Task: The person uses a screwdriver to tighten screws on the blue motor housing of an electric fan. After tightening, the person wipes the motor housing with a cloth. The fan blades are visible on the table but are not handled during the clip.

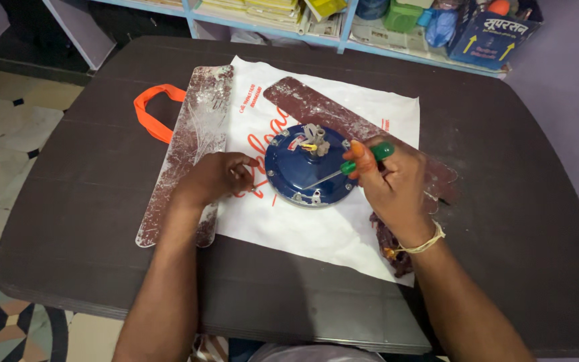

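On the dark tabletop (75,221), an orange strap (150,110) lay toward the left edge beside a dusty fan blade (192,144). The left hand (217,175) rested half-curled on the white bag (316,231), fingertips pinched together; what they pinched could not be told. The blue motor housing (306,167) sat mid-tabletop. The right hand (389,181) gripped a green-handled screwdriver (350,165), its long axis slanting down-left, tip on the housing.

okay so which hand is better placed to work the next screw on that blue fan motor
Likely the right hand: it already grips the green-handled screwdriver, whose tip rests on the blue motor housing. The left hand sits beside the housing on the white bag, pinching something too small to identify.
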